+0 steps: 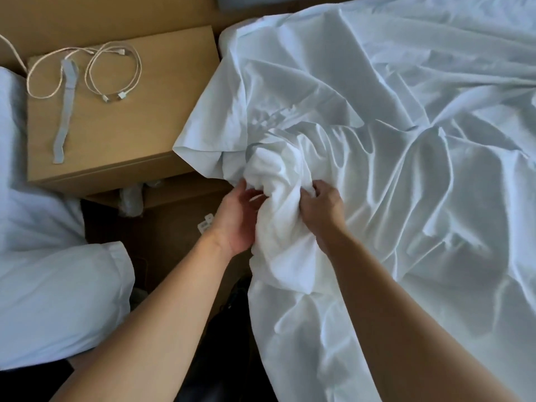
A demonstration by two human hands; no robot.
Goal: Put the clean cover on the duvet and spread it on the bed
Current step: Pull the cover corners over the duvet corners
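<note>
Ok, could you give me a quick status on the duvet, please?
Left hand, right hand grip bunched duvet. Cover rumpled, not spread. Nothing blocking.

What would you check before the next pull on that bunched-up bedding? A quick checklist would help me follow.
1. Grip of the left hand on the bunch: ok, fingers curled against it.
2. Grip of the right hand on the bunch: ok, fingers dug into the fabric.
3. Flatness of the cover: not ok, creased all over.
4. Seating of the duvet in the cover's corner: cannot tell; only white folds show.
5. Gap between the cables on the nightstand and the cover: ok, they lie apart.
</note>
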